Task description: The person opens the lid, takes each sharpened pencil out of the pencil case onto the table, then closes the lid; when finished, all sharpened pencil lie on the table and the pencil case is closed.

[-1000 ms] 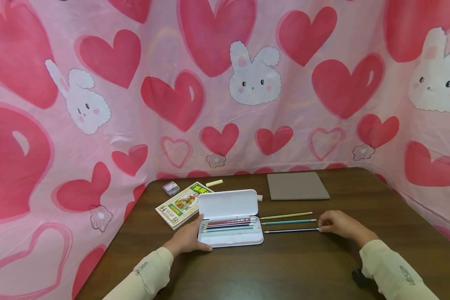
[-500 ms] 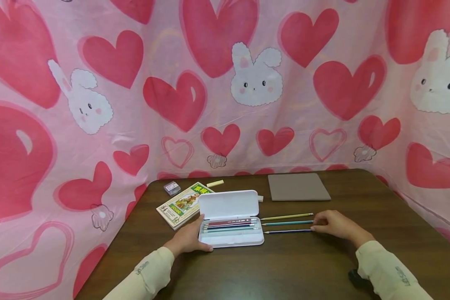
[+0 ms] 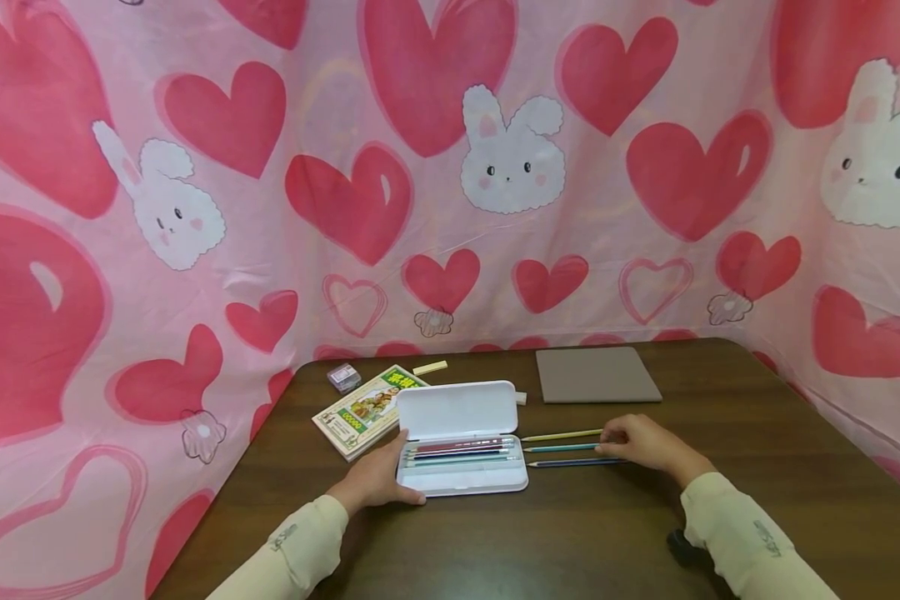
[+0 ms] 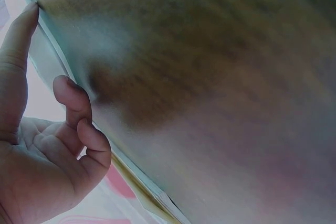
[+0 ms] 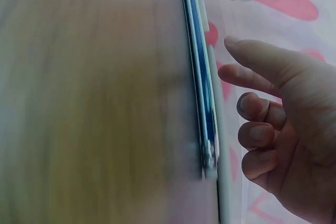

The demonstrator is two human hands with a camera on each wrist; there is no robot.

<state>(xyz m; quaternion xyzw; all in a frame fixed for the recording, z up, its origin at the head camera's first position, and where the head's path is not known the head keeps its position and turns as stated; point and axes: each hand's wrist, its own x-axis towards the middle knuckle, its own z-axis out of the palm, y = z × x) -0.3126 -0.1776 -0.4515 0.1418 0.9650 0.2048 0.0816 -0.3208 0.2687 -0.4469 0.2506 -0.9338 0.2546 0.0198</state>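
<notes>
A white pencil case (image 3: pixel 465 482) lies with its lid raised, several pencils (image 3: pixel 457 450) inside. My left hand (image 3: pixel 371 477) holds its left end, thumb at the front edge and fingers at the side. To the right of the case lie a yellow pencil (image 3: pixel 558 435), a teal pencil (image 3: pixel 558 448) and a dark blue pencil (image 3: pixel 570 462), roughly parallel, tips toward the case. My right hand (image 3: pixel 648 443) is over their eraser ends and hides them. In the right wrist view, its thumb (image 5: pixel 257 56) and forefinger are extended, apart from the blue pencil (image 5: pixel 202 77), with nothing between them.
Behind the case lie a book (image 3: pixel 356 421) with a green and yellow cover, a small box (image 3: pixel 343 377) and a pale yellow strip (image 3: pixel 430 367). A small white block (image 3: pixel 521 397) sits beside the lid. A flat grey rectangle (image 3: pixel 597 375) lies at the table's back.
My right hand has moved left along the pencils, from the end of the dark blue one to over the ends of all three. The pencils and my left hand stay where they were.
</notes>
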